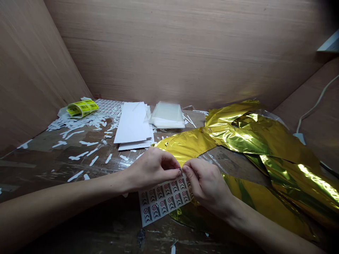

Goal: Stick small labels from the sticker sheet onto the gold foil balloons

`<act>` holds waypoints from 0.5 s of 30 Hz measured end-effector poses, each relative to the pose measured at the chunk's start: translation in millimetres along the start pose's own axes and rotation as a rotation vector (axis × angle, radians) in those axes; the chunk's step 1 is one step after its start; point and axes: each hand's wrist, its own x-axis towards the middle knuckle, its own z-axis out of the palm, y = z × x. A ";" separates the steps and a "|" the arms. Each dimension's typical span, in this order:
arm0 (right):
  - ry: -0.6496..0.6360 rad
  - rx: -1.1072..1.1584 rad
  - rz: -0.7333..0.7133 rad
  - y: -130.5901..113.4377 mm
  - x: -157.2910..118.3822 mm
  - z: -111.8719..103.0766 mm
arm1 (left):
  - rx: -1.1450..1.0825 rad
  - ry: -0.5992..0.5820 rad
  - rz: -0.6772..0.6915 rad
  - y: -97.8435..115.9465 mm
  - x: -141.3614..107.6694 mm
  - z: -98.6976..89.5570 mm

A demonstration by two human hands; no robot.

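Observation:
My left hand (153,166) and my right hand (208,180) meet fingertip to fingertip in the middle of the view. Each is closed in a pinch. A tiny dark sliver shows between the fingertips, too small to name. Just below them is a white sheet of small stickers (162,203) printed with CE marks and red crossed-circle symbols. My hands cover its upper edge and right side. Shiny gold foil balloons, lying flat (190,143), extend behind and beneath my right hand; whether my fingers grip the foil is hidden.
More gold foil (238,130) heaps up at the right. White cards (134,121) and a stack of clear sleeves (168,114) lie at the back. A yellow label roll (82,107) stands at the left among white scraps (76,123). Wooden panels (172,53) enclose the table.

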 end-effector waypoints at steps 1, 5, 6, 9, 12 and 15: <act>0.010 -0.017 -0.016 0.1 -0.2 0.4 | 0.011 0.012 0.006 1.0 -0.5 0.3; 0.039 -0.087 -0.052 0.8 -1.1 1.6 | 0.037 0.061 0.039 4.4 -2.1 0.4; 0.041 -0.106 -0.057 0.8 -1.2 1.7 | 0.043 0.072 0.057 4.8 -2.5 0.3; 0.033 -0.147 -0.068 -0.4 -1.0 1.2 | 0.080 0.116 0.114 4.6 -3.9 1.1; 0.000 -0.152 -0.044 -2.0 0.2 -0.4 | 0.106 0.177 0.169 3.9 -5.9 3.1; -0.090 -0.153 0.063 -0.9 2.7 -4.4 | 0.068 0.162 0.249 6.1 -5.6 -1.0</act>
